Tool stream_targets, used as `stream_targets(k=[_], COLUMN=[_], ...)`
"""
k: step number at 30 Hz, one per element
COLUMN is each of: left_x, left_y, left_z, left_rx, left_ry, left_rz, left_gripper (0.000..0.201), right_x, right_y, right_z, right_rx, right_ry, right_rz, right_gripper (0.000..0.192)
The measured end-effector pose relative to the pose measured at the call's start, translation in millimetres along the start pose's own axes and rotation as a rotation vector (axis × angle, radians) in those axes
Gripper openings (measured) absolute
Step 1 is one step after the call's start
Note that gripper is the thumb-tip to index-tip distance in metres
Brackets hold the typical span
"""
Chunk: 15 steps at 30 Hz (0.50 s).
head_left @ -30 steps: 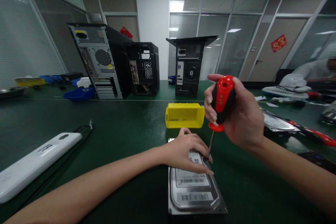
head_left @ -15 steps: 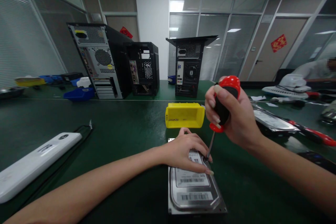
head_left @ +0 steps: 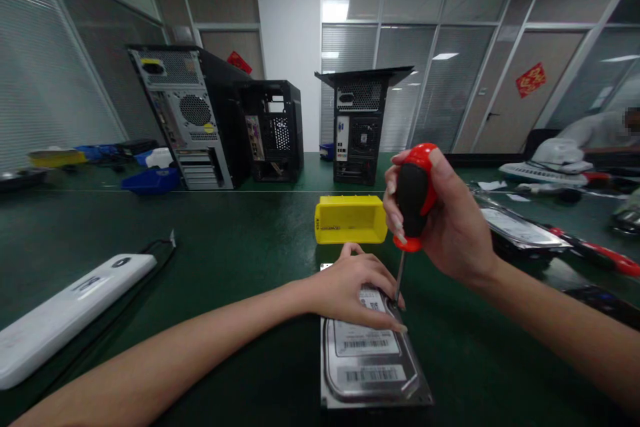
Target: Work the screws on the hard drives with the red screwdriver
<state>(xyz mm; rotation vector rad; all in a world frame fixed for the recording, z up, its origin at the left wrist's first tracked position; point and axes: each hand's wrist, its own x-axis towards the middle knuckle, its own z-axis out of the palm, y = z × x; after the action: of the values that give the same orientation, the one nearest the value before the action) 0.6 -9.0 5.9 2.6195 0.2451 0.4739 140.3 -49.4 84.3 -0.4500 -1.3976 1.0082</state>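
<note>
A silver hard drive with white labels lies flat on the green table in front of me. Over its far half rests my left hand, thumb and fingers gripping it across the top. My right hand is wrapped around a red and black screwdriver. The screwdriver stands almost upright, its shaft running down to the drive's right edge, close to my left fingertips. Its very tip is too small to make out. Just beyond the drive sits a yellow bin.
Several black computer cases stand at the back. A white power strip with a black cable lies left. Another hard drive and a red-handled tool lie right. A person is at the far right, near a white cap.
My right hand has turned around the handle, and the screwdriver has become more upright. The left hand and the hard drive have stayed in place.
</note>
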Motion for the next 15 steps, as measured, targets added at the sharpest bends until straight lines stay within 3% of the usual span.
stream_targets(k=[4, 15], left_x=[-0.2, 0.0], left_y=[0.1, 0.8], left_z=[-0.2, -0.3], left_rx=[0.006, -0.008], left_ry=[-0.006, 0.000], left_rz=[-0.006, 0.000], left_gripper=[0.023, 0.020], right_x=[0.7, -4.6], right_y=[1.1, 1.8], right_z=[0.7, -0.7], right_rx=[-0.031, 0.040], right_ry=[0.009, -0.074], right_rz=[-0.047, -0.059], right_gripper=[0.021, 0.031])
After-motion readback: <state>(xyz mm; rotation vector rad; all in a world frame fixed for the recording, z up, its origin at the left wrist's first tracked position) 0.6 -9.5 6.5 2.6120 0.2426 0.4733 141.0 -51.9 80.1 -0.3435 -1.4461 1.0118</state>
